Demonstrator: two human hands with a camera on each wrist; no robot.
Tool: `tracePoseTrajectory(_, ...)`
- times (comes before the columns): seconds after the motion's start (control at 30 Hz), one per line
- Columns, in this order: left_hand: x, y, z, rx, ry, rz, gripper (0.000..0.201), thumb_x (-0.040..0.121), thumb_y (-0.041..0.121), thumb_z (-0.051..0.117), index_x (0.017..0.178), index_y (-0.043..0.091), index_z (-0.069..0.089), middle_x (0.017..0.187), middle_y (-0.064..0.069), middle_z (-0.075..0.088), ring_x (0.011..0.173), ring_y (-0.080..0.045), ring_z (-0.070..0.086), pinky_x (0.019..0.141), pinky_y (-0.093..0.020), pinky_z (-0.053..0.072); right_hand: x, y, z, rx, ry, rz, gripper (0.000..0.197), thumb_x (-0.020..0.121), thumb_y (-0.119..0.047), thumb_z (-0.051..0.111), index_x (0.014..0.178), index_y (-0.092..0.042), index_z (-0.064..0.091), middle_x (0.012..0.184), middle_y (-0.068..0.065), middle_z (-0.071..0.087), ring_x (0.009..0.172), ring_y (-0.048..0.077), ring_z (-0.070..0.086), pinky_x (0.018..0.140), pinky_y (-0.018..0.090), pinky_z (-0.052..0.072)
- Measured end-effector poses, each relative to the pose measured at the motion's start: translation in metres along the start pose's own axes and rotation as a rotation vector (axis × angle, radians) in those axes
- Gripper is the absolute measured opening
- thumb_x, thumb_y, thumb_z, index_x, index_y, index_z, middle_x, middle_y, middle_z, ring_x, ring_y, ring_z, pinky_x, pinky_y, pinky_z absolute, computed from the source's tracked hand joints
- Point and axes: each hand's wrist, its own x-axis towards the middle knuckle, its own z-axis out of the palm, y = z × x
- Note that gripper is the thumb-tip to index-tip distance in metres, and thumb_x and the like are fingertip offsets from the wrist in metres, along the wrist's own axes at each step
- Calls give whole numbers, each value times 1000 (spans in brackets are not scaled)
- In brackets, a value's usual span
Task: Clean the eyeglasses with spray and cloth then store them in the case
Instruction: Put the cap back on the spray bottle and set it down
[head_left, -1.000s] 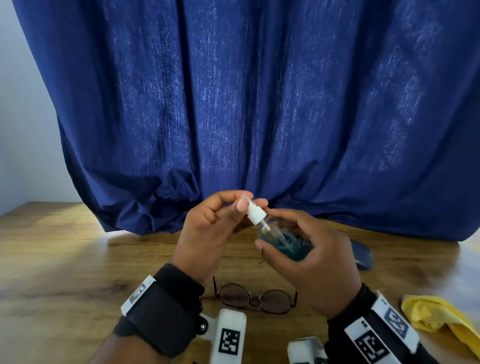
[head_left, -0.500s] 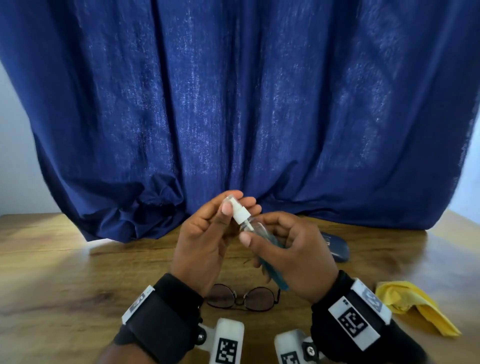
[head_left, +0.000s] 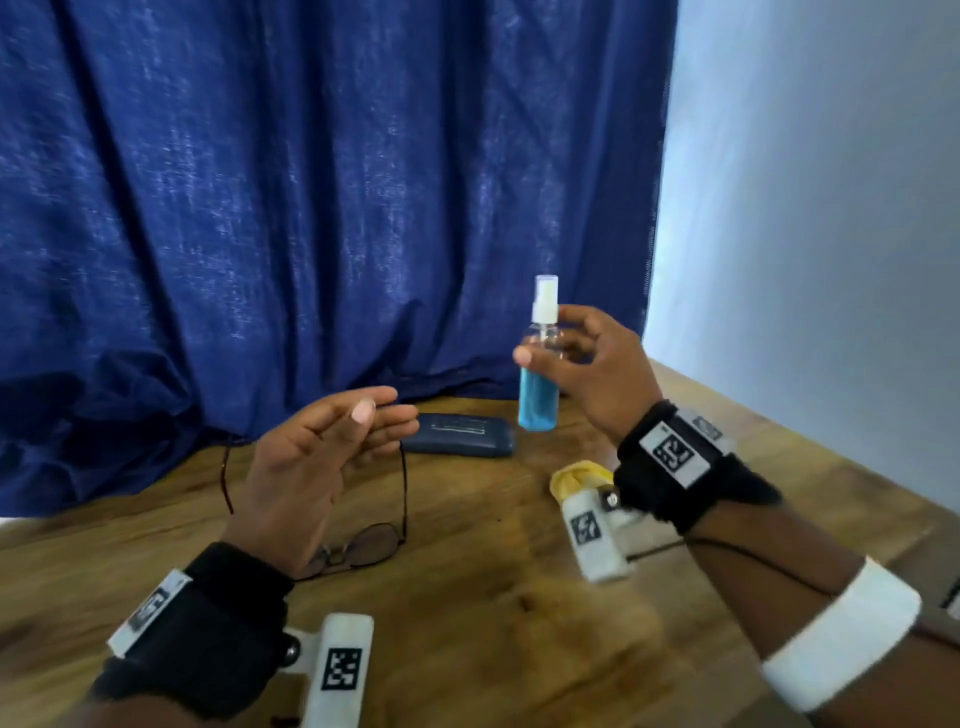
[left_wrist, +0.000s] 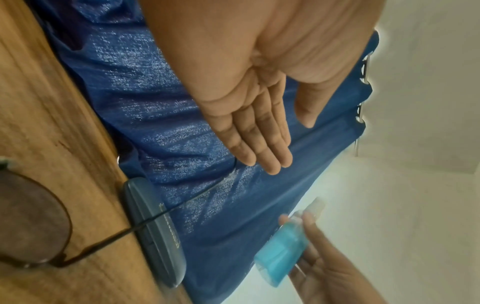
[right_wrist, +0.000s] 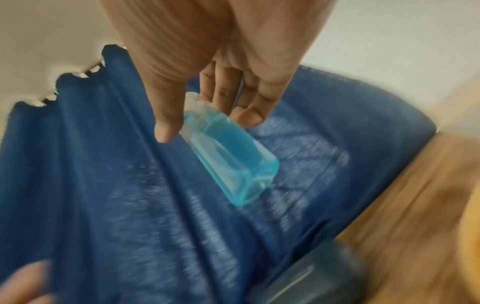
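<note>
Head view: case (head_left: 458, 435) beside eyeglasses (head_left: 363, 545).

head cam high, looking forward-down over surface (head_left: 467, 623), wrist cams close along palms, all share curtain (head_left: 311, 208), spray bottle (head_left: 540, 384)

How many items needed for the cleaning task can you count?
4: clear spray bottle of blue liquid gripped in the right hand; thin-framed eyeglasses, dark blue case and partly hidden yellow cloth on the wooden table.

Black wrist straps (head_left: 670, 462) bear square-coded tags; white forearm band (head_left: 841, 634).
</note>
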Motion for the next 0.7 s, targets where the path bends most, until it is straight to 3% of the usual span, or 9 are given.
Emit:
tracePoseTrajectory(0.1, -4, -1, 6, 39, -34, 7, 65, 76, 60, 75, 117, 10, 71, 112, -15, 79, 110, -29, 75, 96, -34, 60, 27, 36, -35, -286, -9, 126, 37, 68, -29, 92, 93, -19, 66, 87, -6, 74, 80, 14, 70, 82, 37, 59)
tracePoseTrajectory(0.13, -5, 0, 7, 58, -40, 6, 64, 77, 60, 74, 118, 11, 71, 112, -14, 79, 110, -28, 74, 96, -35, 60, 34, 49, -43, -396, -8, 183, 36, 66, -32, 92, 83, -23, 62, 81, -7, 69, 77, 16, 67, 79, 37, 57)
tracePoseTrajectory(0.2, -5, 1, 8, 76, -38, 4, 46, 89, 45, 64, 118, 10, 70, 111, -13, 79, 110, -29, 74, 98, -40, 59, 43, 71, -52, -526, -8, 290, 41, 61, -38, 93, 76, -25, 57, 80, -5, 68, 82, 24, 69, 83, 43, 59)
tracePoseTrajectory(0.27, -6, 3, 9, 86, -25, -4, 36, 93, 31, 57, 118, 8, 69, 110, -13, 79, 109, -29, 75, 100, -45, 55, 47, 87, -52, -599, -31, 356, 43, 58, -42, 92, 81, -23, 61, 90, 3, 73, 91, 29, 71, 85, 49, 59)
tracePoseTrajectory(0.43, -9, 6, 10, 116, -21, -24, 36, 92, 28, 56, 118, 6, 69, 109, -13, 79, 108, -28, 75, 101, -48, 53, 41, 95, -42, -742, -30, 398, 58, 71, -44, 86, 113, -12, 61, 109, 4, 70, 101, 29, 69, 91, 45, 57)
tracePoseTrajectory(0.57, -10, 12, 8, 128, -1, -36, 31, 98, 23, 53, 119, 6, 68, 109, -12, 79, 108, -26, 75, 102, -48, 54, 35, 90, -43, -833, -63, 411, 65, 73, -47, 84, 119, -11, 55, 108, 5, 64, 94, 26, 62, 79, 36, 51)
tracePoseTrajectory(0.63, -10, 16, 7, 141, 4, -32, 27, 103, 17, 50, 119, 5, 68, 110, -13, 79, 108, -27, 75, 102, -48, 54, 30, 83, -46, -791, -52, 419, 81, 70, -48, 86, 133, -14, 47, 121, 7, 64, 107, 30, 62, 86, 35, 49)
tracePoseTrajectory(0.7, -10, 19, 6, 139, 11, -15, 26, 104, 15, 49, 118, 4, 68, 108, -15, 78, 106, -29, 75, 100, -47, 55, 22, 70, -51, -794, 111, 305, 85, 70, -50, 85, 139, -21, 44, 125, 7, 65, 116, 33, 60, 96, 42, 50)
